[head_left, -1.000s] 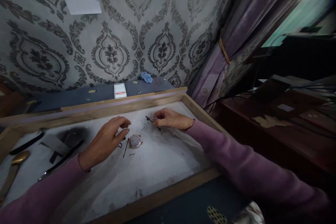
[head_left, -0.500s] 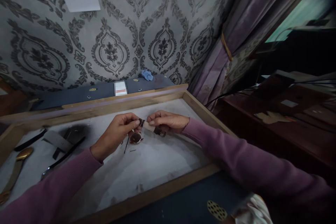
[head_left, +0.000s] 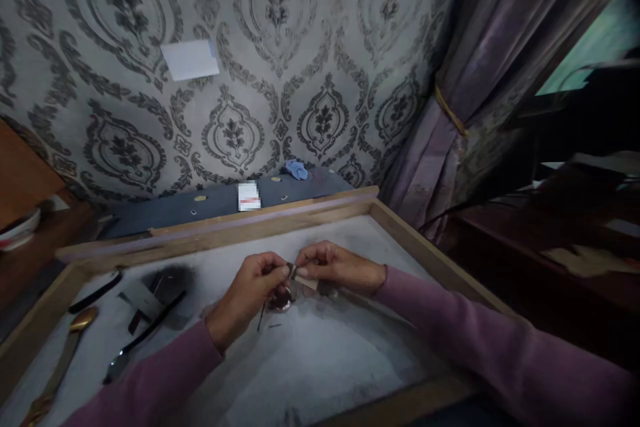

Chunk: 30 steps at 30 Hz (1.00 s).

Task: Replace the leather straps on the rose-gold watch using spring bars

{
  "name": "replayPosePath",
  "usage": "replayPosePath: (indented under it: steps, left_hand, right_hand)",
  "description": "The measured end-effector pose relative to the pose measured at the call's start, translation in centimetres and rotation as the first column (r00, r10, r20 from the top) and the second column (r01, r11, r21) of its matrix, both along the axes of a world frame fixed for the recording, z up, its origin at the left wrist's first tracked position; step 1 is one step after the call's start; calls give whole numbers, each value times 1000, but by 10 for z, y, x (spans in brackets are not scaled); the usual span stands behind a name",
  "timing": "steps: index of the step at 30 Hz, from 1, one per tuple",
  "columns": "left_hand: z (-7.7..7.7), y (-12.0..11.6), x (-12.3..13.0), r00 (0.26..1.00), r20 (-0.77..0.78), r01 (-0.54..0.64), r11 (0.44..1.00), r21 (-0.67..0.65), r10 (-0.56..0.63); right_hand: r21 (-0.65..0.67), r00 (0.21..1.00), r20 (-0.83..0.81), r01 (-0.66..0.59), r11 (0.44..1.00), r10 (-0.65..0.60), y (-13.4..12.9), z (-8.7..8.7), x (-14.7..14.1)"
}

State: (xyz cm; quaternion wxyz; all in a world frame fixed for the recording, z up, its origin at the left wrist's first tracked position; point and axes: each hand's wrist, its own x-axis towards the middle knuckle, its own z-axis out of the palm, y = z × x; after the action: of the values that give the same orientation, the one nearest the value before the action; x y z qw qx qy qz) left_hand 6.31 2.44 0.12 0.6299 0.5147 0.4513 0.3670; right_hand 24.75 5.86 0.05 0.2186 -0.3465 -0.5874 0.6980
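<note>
My left hand (head_left: pixel 253 290) is closed in a pinch on one end of a watch strap (head_left: pixel 306 282), dark on one side and pale on the other. Fingers of my right hand (head_left: pixel 340 268) grip the same strap close by, so the fingertips of both hands nearly meet. Just below them, a round watch case (head_left: pixel 280 300) with a dark face and a shiny rim lies on the white tray surface. A thin dark rod (head_left: pixel 261 317) and a tiny pin (head_left: pixel 275 326) lie near it. Fingers hide part of the strap.
A wooden-edged tray (head_left: pixel 415 250) surrounds the work. At its left lie a gold watch (head_left: pixel 63 360), a dark-strapped watch (head_left: pixel 145 333) and a black strap (head_left: pixel 96 292). Behind the tray are a white card (head_left: pixel 249 196) and a crumpled blue cloth (head_left: pixel 297 169).
The view has shifted, so everything sits lower and farther right. My right fingers have moved along the strap toward my left fingertips. Both hands keep hold of the strap.
</note>
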Motion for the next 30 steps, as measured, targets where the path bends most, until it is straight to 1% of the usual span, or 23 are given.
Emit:
replayPosePath:
  steps: [6,9,12,14,17,19,20,22,24,26,28,30]
  left_hand:
    - [-4,1,0,998,-60,16,997,79,-11]
    - [-6,2,0,993,-120,34,990,135,-18]
    - [-3,7,-3,977,-213,55,972,230,-5]
    - [2,12,-9,958,-285,64,946,319,31]
    - [11,20,-23,915,-385,82,877,473,122]
    - [14,27,-31,886,-427,93,834,543,179]
    - [13,30,-33,874,-446,105,823,558,192]
    - [7,36,-34,855,-480,122,824,553,196]
    - [-3,40,-32,846,-514,159,852,499,142]
    - [-11,42,-28,832,-549,217,867,449,76]
    - [-15,44,-24,810,-586,276,860,428,32]
    - [-14,45,-19,779,-627,335,843,420,3]
  right_hand:
    - [37,999,20,-33,999,32,2,-3,2]
    - [44,1000,29,-11,999,9,2,-6,3]
    - [59,999,30,31,998,-33,4,-8,3]
    - [79,997,23,76,994,-78,7,-9,2]
    - [104,989,29,143,984,-147,16,-8,0]
    - [115,981,46,180,977,-186,22,-8,-2]
    - [118,976,53,204,972,-212,24,-9,-3]
    - [117,966,52,247,962,-255,26,-12,-4]
    - [101,955,48,288,952,-293,26,-17,-3]
    - [76,946,39,318,945,-321,24,-22,0]
    - [55,945,40,323,945,-325,22,-26,4]
    - [41,947,44,316,948,-318,20,-27,7]
